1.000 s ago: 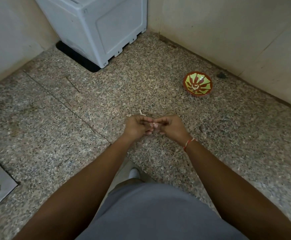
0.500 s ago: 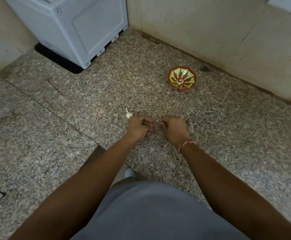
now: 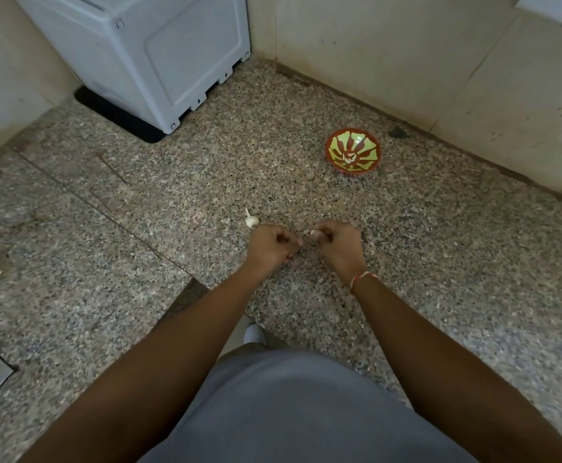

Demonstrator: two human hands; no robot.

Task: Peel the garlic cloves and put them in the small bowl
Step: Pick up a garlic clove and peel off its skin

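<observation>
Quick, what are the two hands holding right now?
Left hand: fingers curled, contents cannot be told.
Right hand: pinches a small garlic clove.

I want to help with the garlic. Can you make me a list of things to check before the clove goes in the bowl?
1. Clove held: a small pale bit shows at the right hand fingertips: ok.
2. Clove fully peeled: too small to see: cannot tell.
3. Left hand free: fingers curled close beside the right hand; whether it holds skin: cannot tell.
4. Bowl upright and open on the floor: ok.
5. Path from the hands to the bowl: only bare floor between: ok.
6. More garlic left: a garlic bulb lies on the floor by the left hand: ok.
</observation>
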